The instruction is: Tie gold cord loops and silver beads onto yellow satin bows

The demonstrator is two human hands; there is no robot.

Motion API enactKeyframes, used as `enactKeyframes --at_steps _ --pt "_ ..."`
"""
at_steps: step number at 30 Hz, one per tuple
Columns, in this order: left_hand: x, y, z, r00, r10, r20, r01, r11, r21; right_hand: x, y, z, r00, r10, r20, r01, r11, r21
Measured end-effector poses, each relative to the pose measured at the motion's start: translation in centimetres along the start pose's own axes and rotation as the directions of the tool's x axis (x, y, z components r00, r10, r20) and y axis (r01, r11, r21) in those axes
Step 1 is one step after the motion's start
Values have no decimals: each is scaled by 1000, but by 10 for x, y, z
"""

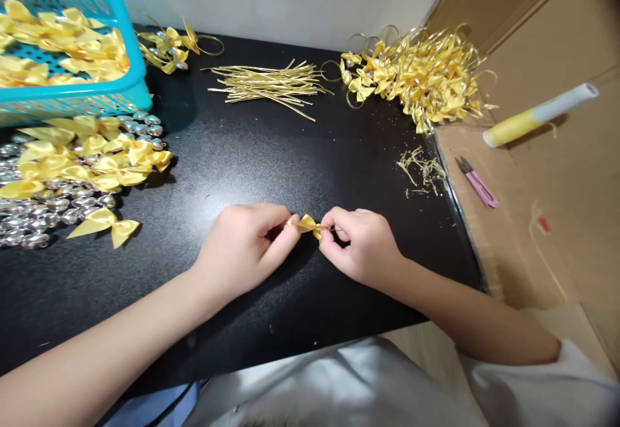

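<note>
Between my hands, just above the black table (271, 168), is a small yellow ribbon bow (308, 223) with a thin gold tie. My left hand (249, 239) pinches the left end of the gold tie beside the bow, thumb and forefinger closed. On the other side, the fingertips of my right hand (361, 243) are pinched at the bow's right edge, where a thin strand shows. The fingertips partly hide the bow and the strand. Farther up the table lies a bundle of gold twist ties (271, 83).
At left stand a turquoise basket (138, 84) of yellow bows, loose bows (97, 162) and silver beads (53, 210). A heap of finished bows (421, 78) fills the back right. Gold clippings (421, 172) lie near the right edge, beside pink thread snips (477, 183) and a yellow-white roll (540, 115).
</note>
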State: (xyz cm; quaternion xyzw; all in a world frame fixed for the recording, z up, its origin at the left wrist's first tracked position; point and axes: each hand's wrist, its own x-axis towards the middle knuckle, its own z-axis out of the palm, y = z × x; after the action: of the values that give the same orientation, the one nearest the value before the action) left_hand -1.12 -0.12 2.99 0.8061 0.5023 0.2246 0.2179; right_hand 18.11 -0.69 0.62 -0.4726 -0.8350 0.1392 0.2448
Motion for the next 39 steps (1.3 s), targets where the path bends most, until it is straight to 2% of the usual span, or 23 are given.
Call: enactKeyframes --at_steps 4,8,14,17,20,26,29,33,39 --pt "1 -7 4 997 45 -65 -34 987 160 0 1 -2 999 6 34 -7 1000 22" --pt "0 -9 7 986 123 -111 -85 952 295 0 1 -2 1000 4 22 -5 999 47" --pt "-2 -3 6 949 283 -136 -251 944 214 -2 0 1 999 8 -31 -6 998 69" --pt "-3 -2 6 919 360 -158 -316 915 249 -2 1 1 998 -16 -60 19 998 55" --pt "-3 -3 6 899 419 -130 -367 880 303 -2 1 1 996 -52 -69 54 998 29" --pt "0 -6 8 919 386 -85 -340 882 326 -1 0 1 982 -150 -113 143 987 -70" --pt "0 -8 9 937 345 -60 -320 913 255 -2 1 2 982 -166 -91 159 984 -82" --pt "1 -10 9 968 244 -61 -233 961 148 -3 1 3 981 -188 -47 183 979 -85" --pt "3 -12 9 977 198 -78 -185 973 140 -3 3 3 985 -174 -7 173 984 -29"
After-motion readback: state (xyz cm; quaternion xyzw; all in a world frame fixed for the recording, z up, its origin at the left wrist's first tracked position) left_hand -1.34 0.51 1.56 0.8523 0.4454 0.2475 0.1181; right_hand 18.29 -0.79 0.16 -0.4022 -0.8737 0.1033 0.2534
